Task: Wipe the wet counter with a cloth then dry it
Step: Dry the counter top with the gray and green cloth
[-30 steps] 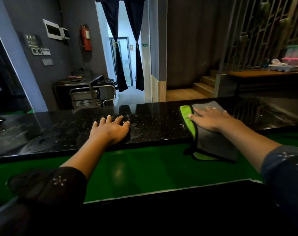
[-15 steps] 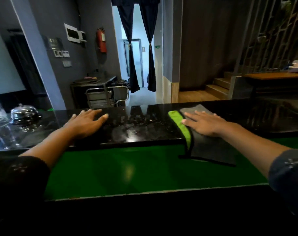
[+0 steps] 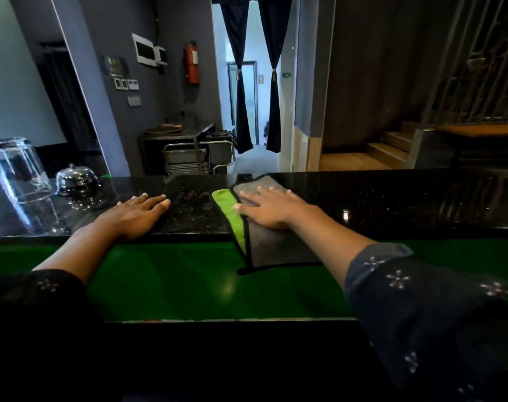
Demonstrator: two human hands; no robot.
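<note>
The right hand (image 3: 271, 208) lay flat on the cloth (image 3: 271, 242) in the middle of the frame, fingers straight and a little spread, pressing the cloth down on the black counter (image 3: 392, 198) — it did not curl around the fabric. The cloth was grey with a black edge and a bright green side turned up along its left border; its far part rested on the counter, and its near part hung over the front edge down onto the green surface (image 3: 165, 282) below. The left hand (image 3: 136, 213) rested palm down on the bare counter, left of centre, fingers also straight and close together, holding nothing; it stayed just beside the cloth and did not touch it. Between the two hands the dark stone showed small wet spots and reflections. At the left edge of the frame a clear glass (image 3: 18, 169) stood upside down on the counter, and next to it, a little to the right, a shiny metal bell (image 3: 77, 181). In the upper middle a red fire extinguisher (image 3: 192, 65) hung on the grey wall, beside dark curtains (image 3: 241, 82) tied at a doorway.
</note>
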